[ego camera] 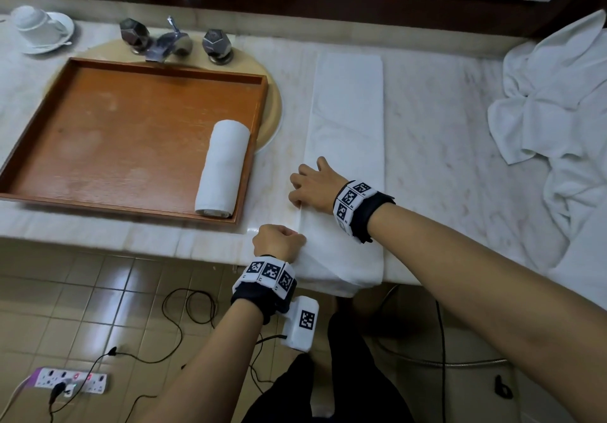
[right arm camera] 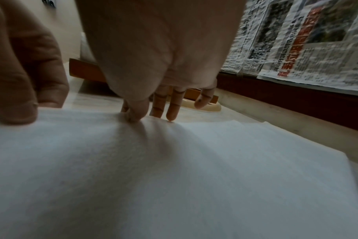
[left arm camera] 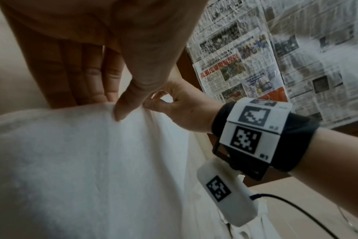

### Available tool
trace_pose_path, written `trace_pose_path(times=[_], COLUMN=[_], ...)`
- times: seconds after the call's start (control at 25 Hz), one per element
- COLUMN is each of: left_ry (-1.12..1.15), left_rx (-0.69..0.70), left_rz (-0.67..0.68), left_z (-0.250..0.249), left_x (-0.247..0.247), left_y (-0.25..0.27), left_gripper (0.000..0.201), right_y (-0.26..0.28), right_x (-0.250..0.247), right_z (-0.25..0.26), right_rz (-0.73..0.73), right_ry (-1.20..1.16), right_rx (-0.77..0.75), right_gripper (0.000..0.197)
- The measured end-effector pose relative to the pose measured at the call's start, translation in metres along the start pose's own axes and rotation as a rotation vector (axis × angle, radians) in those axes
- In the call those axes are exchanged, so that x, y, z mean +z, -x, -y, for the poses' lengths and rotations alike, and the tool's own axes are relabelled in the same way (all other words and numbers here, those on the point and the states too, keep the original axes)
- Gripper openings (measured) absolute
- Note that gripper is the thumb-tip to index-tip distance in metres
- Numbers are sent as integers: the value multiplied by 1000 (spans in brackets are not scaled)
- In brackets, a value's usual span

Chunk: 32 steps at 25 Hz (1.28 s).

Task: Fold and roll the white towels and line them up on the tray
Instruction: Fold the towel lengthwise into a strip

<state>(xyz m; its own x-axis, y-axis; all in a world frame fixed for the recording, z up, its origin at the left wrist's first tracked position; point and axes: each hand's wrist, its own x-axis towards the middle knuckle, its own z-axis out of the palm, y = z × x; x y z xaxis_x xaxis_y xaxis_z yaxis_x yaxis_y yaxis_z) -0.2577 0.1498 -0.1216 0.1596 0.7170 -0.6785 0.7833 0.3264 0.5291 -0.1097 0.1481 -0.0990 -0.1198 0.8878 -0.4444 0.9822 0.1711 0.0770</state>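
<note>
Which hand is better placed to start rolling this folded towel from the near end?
Left. The left hand already pinches the folded towel nearest its overhanging end; the right hand grips farther up.

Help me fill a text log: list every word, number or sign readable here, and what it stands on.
Nothing reads clearly enough to quote.
Newspapers: red Chinese headline, too blurred to quote; body print too small.
Wrist-band tags: black-and-white square codes, not words; tiny marks beside them unreadable.
Power strip: no label readable.
Tray, rolled towel, folded towel: no text.
</note>
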Motion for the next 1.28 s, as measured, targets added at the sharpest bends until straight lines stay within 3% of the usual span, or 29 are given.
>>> trace_pose_path(times=[0.32,0.4,0.44,0.52,0.56,0.64,0.72,0.8,0.92,0.96,1.08,1.12,1.16,1.24,1.28], left_ry=[-114,-180,-255,-362,-373,-407,-570,-679,-503,-457,-484,-492,-455,-361,-381], left_rx=[42,70,116,329,467,747,883,778,317,306,677,697,608,286,276], left_rz=[-8,-59,-106,-198,-182,46,243,161,-52,-48,177,221,162,-65,-82], left_z=[-13,-23,-28,-42,-54,-78,-83,-75,-93,-110,-149,-154,-158,-165,-173], left_x=[1,-1,1,15,26,55,76,79,69,72,91,91,87,72,68], left_y=[-11,-12,-13,-18,-20,-24,-32,-54,-68,-68,-71,-82,-96,-114,-114], left_gripper=[10,6,14,38,49,60,61,62,65,65,60,59,60,63,64], right_y=[-10,0,10,31,39,50,54,55,57,55,48,46,43,35,30], right_x=[8,27,39,60,69,80,88,93,92,90,82,79,77,72,69], right_z=[-10,-14,-20,-40,-52,-71,-80,-85,-92,-97,-114,-119,-125,-132,-136], right_rz=[-169,-288,-322,-275,-218,-113,-61,-85,-161,-182,-254,-258,-252,-221,-196], right_ry=[-106,-292,-390,-512,-531,-542,-558,-550,-490,-480,-483,-470,-451,-428,-427], right_rx=[84,257,405,680,750,760,712,692,712,720,737,742,748,767,779], right_gripper=[29,32,35,46,50,56,61,62,54,50,41,42,45,51,53])
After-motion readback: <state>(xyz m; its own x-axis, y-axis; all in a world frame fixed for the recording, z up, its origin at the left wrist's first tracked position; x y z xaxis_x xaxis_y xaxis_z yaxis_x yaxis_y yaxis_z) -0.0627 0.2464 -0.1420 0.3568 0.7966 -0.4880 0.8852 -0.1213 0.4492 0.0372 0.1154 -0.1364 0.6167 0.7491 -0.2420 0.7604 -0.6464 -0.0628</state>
